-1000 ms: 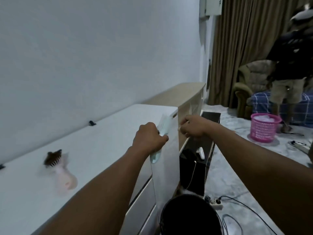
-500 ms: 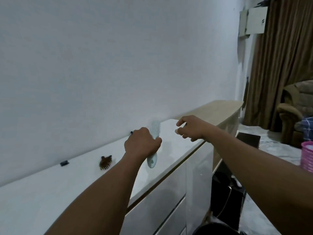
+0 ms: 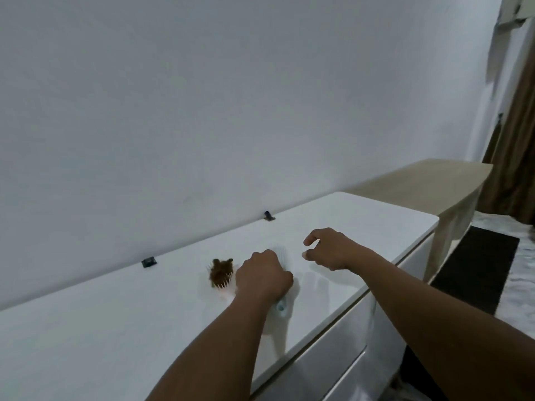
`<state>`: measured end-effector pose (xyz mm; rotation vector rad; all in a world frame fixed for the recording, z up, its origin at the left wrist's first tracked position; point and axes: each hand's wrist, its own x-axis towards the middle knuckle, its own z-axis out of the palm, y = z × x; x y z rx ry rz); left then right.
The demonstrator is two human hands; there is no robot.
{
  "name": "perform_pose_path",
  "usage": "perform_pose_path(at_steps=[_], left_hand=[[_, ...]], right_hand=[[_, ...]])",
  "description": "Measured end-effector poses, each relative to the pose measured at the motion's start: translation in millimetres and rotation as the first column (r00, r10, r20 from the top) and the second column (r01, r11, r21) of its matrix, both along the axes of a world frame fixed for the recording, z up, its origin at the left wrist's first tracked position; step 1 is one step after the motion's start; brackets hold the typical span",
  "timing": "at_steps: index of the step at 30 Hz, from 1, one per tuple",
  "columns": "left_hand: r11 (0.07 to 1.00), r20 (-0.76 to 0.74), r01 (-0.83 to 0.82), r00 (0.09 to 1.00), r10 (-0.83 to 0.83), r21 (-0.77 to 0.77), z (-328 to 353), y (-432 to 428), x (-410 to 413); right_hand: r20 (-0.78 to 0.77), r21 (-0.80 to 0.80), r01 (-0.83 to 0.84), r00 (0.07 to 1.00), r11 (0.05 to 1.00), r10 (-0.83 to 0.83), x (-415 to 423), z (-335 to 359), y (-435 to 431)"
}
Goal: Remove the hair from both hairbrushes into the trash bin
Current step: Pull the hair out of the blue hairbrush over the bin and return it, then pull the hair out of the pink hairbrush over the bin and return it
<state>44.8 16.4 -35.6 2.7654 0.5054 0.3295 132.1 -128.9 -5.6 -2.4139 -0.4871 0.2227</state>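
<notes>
My left hand (image 3: 263, 277) is closed around the handle of a pale blue hairbrush (image 3: 281, 305), low over the white dresser top (image 3: 115, 328). The brush head pokes out beyond my knuckles; its handle end shows below my fist. Just left of that hand lies a pink hairbrush (image 3: 221, 274) on the dresser, its bristles full of brown hair. My right hand (image 3: 330, 250) hovers to the right with curled, parted fingers and nothing in it. The trash bin is out of view.
Two small black clips (image 3: 149, 261) (image 3: 269, 217) sit at the wall edge of the dresser. A lower beige table (image 3: 434, 180) adjoins on the right, with a dark mat (image 3: 477, 267) on the floor and brown curtains beyond.
My view swung left from the bin and room to the dresser. My left hand carried the blue brush down toward the dresser top beside the pink brush. My right hand let go and opened.
</notes>
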Motion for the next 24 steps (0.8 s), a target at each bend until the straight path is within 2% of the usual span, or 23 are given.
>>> perform_pose_path(at_steps=[9, 16, 20, 24], left_hand=[[0.993, 0.039, -0.04, 0.999, 0.036, 0.113, -3, 9, 3], [0.965, 0.111, -0.218, 0.973, 0.203, 0.147, 12, 32, -34], [0.95, 0.1, -0.292, 0.954, 0.281, 0.111, 2, 48, -63], [0.957, -0.03, -0.291, 0.956, 0.29, 0.001, -9, 56, -77]], right_hand=[[0.01, -0.04, -0.019, 1.0, 0.999, 0.019, 9, -16, 13], [0.0, 0.025, -0.014, 1.0, 1.0, 0.014, -16, 6, 9], [0.005, 0.043, -0.038, 0.999, 0.998, 0.037, -34, 10, 14], [0.002, 0.044, -0.071, 0.997, 0.996, 0.071, -46, 4, 24]])
